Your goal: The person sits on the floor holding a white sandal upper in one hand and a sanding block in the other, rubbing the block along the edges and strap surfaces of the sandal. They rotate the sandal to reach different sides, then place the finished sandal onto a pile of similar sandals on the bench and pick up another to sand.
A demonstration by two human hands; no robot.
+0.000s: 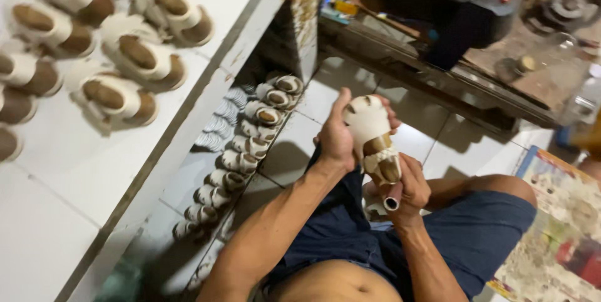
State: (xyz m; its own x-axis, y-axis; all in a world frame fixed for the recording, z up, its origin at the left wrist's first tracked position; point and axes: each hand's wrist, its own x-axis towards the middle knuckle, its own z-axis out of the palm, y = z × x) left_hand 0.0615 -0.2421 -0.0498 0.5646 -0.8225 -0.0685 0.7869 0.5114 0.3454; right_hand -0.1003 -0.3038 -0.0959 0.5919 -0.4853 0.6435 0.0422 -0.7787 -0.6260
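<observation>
Sitting over white tiled floor (313,104), white workbench (75,177) beside, sandals (134,57) atop.

A single camera, worn on the person's head, looks steeply down and a little forward over the bare belly and lap. It sits close: the left hand (336,139) and right hand (410,186) fill the middle of the frame. The view is tilted, so the white table (75,170) runs slantwise across the left side and the tiled floor (432,145) lies below the hands. The top edge reaches a cluttered workbench (400,57) opposite. No second view overlaps it.
</observation>
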